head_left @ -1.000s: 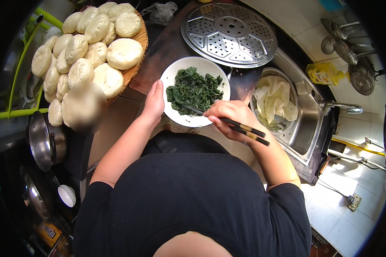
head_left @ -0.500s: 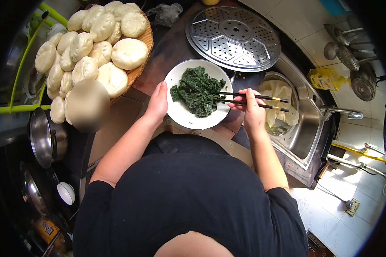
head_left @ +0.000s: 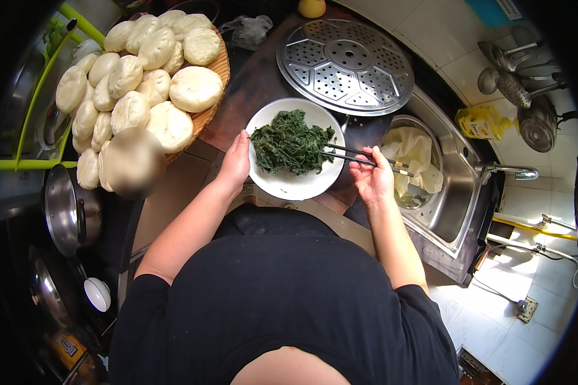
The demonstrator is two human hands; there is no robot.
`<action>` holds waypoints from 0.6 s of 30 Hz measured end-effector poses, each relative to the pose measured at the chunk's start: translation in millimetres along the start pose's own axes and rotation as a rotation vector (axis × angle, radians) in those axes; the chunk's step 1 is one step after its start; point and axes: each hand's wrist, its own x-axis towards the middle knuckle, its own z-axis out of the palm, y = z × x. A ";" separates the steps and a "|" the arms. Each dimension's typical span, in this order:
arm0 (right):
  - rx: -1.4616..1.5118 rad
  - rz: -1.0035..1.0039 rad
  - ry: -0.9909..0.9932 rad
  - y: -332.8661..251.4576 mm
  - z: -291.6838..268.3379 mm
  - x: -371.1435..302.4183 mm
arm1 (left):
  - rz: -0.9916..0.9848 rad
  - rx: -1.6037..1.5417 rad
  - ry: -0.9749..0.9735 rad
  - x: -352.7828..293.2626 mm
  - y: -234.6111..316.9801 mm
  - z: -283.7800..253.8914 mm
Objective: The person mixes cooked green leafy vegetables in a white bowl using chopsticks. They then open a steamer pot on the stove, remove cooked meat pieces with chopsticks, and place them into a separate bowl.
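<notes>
A white plate point(head_left: 289, 186) with a heap of dark cooked greens point(head_left: 291, 144) sits on the dark counter before me. My left hand point(head_left: 236, 160) rests against the plate's left rim, steadying it. My right hand point(head_left: 372, 176) is to the right of the plate and grips a pair of dark chopsticks point(head_left: 366, 158), held level, their tips reaching into the right edge of the greens.
A woven tray point(head_left: 215, 83) piled with several pale dough buns lies at the upper left. A perforated metal steamer plate point(head_left: 345, 64) lies beyond the white plate. A steel sink point(head_left: 453, 192) with a basin of pale cloth is on the right. Pots stand at the left.
My right hand swung from in front of the plate out to its right side, turning the chopsticks level so their tips point into the greens. My left hand stayed at the rim.
</notes>
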 end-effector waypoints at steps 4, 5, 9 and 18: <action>-0.020 -0.071 -0.042 -18.5 14.6 -10.9 | 0.003 -0.016 0.004 -0.1 -1.6 -1.1; -0.011 -0.091 -0.068 -22.4 18.6 -13.6 | -0.006 -0.015 0.003 -1.2 0.3 -0.3; -0.022 -0.221 -0.148 -37.6 43.8 -31.2 | -0.017 0.002 0.008 -1.8 2.5 0.6; -0.710 -0.286 -0.277 -11.8 69.3 -35.2 | -0.038 -0.051 -0.012 -5.9 7.9 3.7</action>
